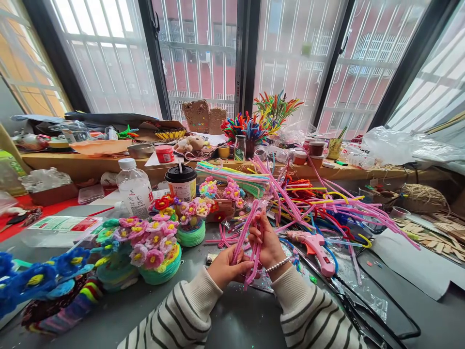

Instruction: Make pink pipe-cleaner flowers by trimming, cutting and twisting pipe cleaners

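Observation:
Several pink pipe cleaners (240,238), some bent over into loops, are held upright between both hands above the grey table. My left hand (229,265) is closed round their lower left part, thumb pointing right. Higher up and to the right, my right hand (267,242) pinches the pink strands; a beaded bracelet circles its wrist. Just left of the hands stand pots of fuzzy flowers, one with pink blooms (154,242) on a green base. A pink glue gun (315,249) lies right of my right hand.
Loose colourful pipe cleaners (327,206) are heaped at the right. A plastic bottle (135,189) and a lidded cup (181,183) stand behind the flowers. Blue flowers (43,276) fill the left front. White paper (412,259) and a black cable (394,295) lie at the right.

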### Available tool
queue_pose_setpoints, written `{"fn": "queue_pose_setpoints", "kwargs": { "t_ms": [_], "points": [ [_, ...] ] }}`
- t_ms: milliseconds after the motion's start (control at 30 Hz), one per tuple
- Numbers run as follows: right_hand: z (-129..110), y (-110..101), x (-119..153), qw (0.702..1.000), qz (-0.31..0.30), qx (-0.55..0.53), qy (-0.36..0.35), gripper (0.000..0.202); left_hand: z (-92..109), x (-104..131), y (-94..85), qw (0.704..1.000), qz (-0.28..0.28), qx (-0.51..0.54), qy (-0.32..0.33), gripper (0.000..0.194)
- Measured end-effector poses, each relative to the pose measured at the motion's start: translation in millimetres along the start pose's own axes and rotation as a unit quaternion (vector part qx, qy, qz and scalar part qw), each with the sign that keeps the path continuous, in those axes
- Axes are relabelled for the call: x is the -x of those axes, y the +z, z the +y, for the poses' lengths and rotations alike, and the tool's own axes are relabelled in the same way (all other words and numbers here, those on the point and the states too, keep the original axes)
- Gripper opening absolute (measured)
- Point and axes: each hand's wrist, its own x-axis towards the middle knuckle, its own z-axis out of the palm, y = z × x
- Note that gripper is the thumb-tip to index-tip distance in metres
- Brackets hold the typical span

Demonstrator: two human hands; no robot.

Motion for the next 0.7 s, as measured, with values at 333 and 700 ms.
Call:
{"fn": "queue_pose_setpoints", "kwargs": {
  "t_ms": [333, 700],
  "points": [
    [1.7, 0.0, 5.2, 0.992, -0.122, -0.021, 0.003, 0.015, 8.8, 4.8, 3.9, 0.999, 0.020, 0.025, -0.018, 0.047],
    [6.2, -5.8, -2.4, 0.996, -0.063, -0.055, -0.005, 0.013, 4.6, 1.1, 3.2, 0.999, 0.035, -0.023, 0.019, 0.045]
  ]
}}
